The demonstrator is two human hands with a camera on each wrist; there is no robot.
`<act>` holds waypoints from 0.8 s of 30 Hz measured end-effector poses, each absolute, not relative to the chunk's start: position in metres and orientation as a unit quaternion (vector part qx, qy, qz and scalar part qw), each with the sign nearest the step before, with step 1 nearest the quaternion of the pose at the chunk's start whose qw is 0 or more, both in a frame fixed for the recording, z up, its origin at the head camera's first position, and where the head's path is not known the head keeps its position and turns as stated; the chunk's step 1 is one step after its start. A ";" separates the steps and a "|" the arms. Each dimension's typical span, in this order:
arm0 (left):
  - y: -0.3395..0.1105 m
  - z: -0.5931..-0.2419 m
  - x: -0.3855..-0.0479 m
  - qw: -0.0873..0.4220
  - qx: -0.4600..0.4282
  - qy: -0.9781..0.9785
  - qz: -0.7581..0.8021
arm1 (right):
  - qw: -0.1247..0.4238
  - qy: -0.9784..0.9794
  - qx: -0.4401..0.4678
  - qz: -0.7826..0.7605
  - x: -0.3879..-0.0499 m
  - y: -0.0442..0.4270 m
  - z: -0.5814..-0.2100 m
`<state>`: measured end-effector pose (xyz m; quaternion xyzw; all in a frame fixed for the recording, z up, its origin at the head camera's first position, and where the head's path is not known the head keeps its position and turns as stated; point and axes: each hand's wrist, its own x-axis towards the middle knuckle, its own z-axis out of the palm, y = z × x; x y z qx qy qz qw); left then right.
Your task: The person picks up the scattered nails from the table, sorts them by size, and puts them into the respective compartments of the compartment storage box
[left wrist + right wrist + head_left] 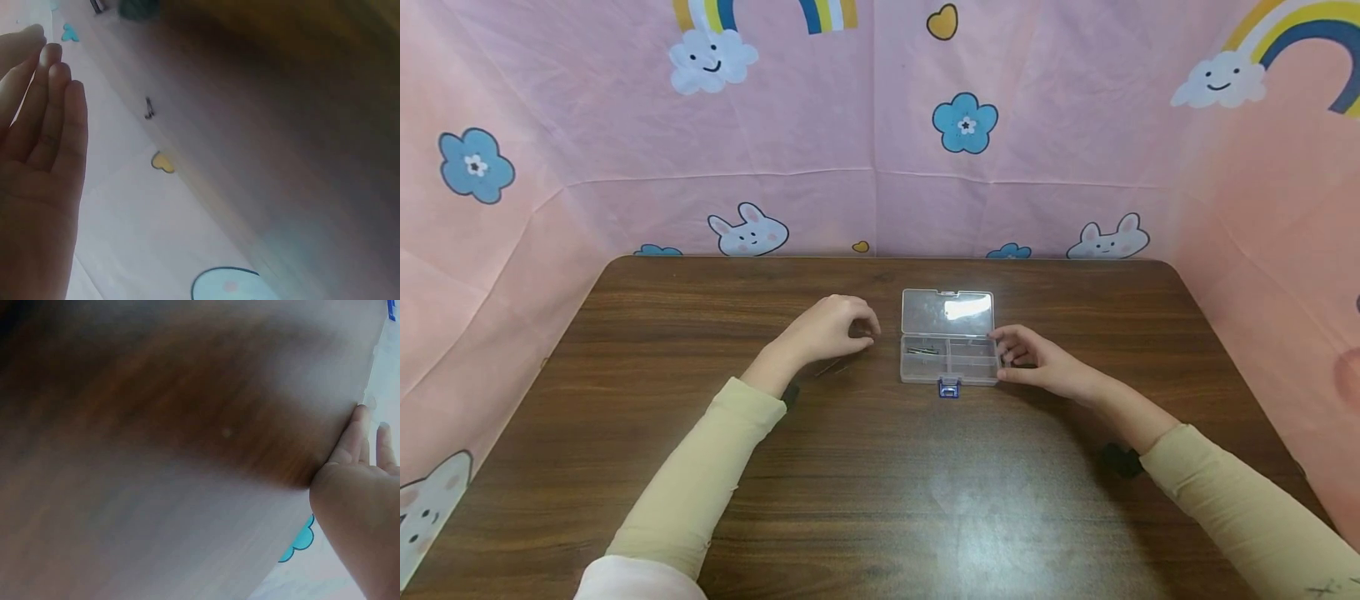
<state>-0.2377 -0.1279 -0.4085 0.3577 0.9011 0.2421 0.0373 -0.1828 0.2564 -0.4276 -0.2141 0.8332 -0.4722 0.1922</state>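
A clear plastic compartment box lies on the table with its lid raised at the back. Several thin metal pins lie in its back left compartment. At the box's right end my right hand grips it, thumb near the front corner and fingers near the back one. My left hand hovers left of the box, thumb and fingertips close together; whether a small thing is between them is hidden. Below that hand lie thin dark pins, and the left wrist view shows one small pin, blurred.
The box's blue latch points toward the front edge. Brown wood-grain table stretches around the box. Pink printed cloth hangs behind and at both sides.
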 end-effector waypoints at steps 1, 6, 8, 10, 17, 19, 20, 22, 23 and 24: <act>-0.130 -0.409 -0.238 0.038 0.356 0.902 0.242 | 0.192 0.833 -0.214 -0.472 -0.183 0.256 -0.428; -0.142 -0.411 -0.238 0.044 0.348 0.904 0.243 | 0.193 0.832 -0.214 -0.473 -0.183 0.257 -0.428; -0.147 -0.411 -0.237 0.046 0.346 0.905 0.245 | 0.194 0.832 -0.215 -0.474 -0.183 0.257 -0.428; -0.151 -0.411 -0.237 0.047 0.343 0.905 0.247 | 0.194 0.831 -0.215 -0.474 -0.183 0.257 -0.428; -0.167 -0.411 -0.233 0.056 0.323 0.911 0.248 | 0.193 0.833 -0.215 -0.471 -0.184 0.256 -0.428; -0.171 -0.410 -0.232 0.058 0.324 0.911 0.249 | 0.193 0.835 -0.214 -0.469 -0.184 0.256 -0.428; -0.172 -0.410 -0.232 0.059 0.325 0.910 0.249 | 0.193 0.835 -0.213 -0.469 -0.184 0.256 -0.427; -0.176 -0.410 -0.231 0.058 0.329 0.910 0.247 | 0.192 0.836 -0.213 -0.468 -0.184 0.256 -0.427; -0.177 -0.411 -0.232 0.057 0.329 0.910 0.246 | 0.192 0.836 -0.213 -0.468 -0.184 0.256 -0.427; -0.178 -0.411 -0.232 0.058 0.331 0.910 0.245 | 0.192 0.836 -0.213 -0.467 -0.184 0.256 -0.427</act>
